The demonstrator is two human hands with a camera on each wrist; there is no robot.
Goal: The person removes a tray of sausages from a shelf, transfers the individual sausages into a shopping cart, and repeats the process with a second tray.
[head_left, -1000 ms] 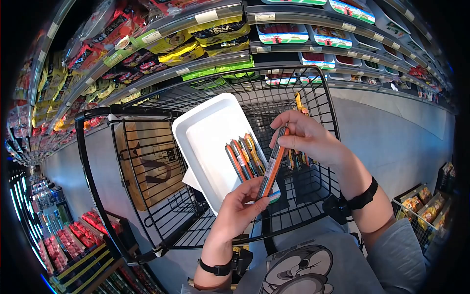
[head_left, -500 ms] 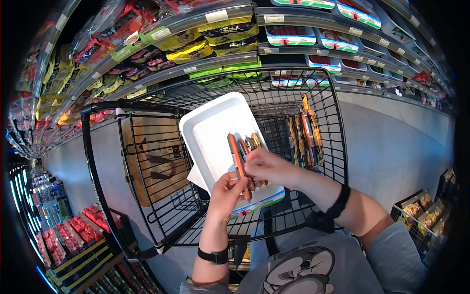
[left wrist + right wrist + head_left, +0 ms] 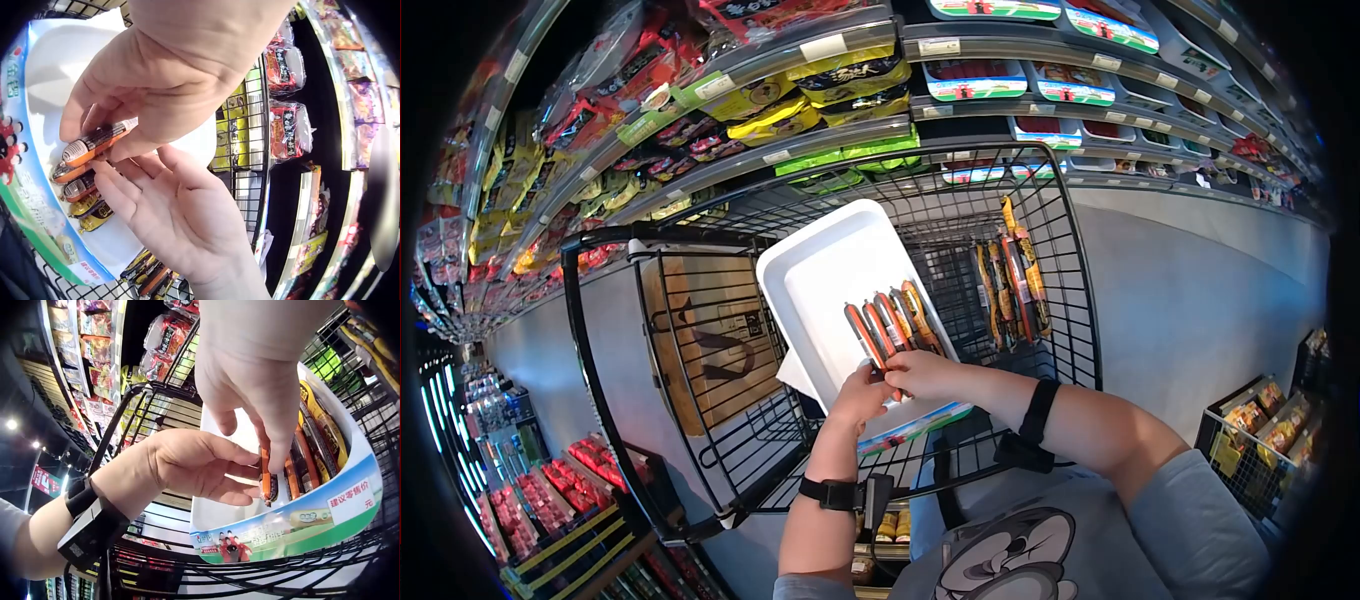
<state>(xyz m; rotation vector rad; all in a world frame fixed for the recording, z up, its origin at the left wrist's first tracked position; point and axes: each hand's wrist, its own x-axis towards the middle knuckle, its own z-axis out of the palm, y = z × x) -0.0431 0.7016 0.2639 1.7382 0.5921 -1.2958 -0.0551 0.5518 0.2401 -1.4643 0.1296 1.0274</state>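
Observation:
A white tray [image 3: 815,255] with a printed front edge rests slanted on the shopping cart. Inside it, several wrapped sausages [image 3: 915,320] lie side by side along the right half. My left hand [image 3: 860,395] pinches an orange-and-dark wrapped sausage [image 3: 94,147] by its near end, between thumb and fingers, at the left of the row. My right hand [image 3: 925,375] comes in from the right over the row's near ends. Its fingers [image 3: 284,459] reach down straight and touch that sausage's side, the thumb standing apart.
More wrapped sausages [image 3: 1010,285] stand against the far right side of the wire cart [image 3: 1090,330]. A brown paper bag [image 3: 690,390] is at the cart's left. Shelves of packaged food [image 3: 800,105] run along the back; a wire bin of packets [image 3: 1260,430] stands right.
One sausage, first held by both hands over the tray's right side, has gone left and down into the tray beside the others. The right hand let go, then moved in next to the left.

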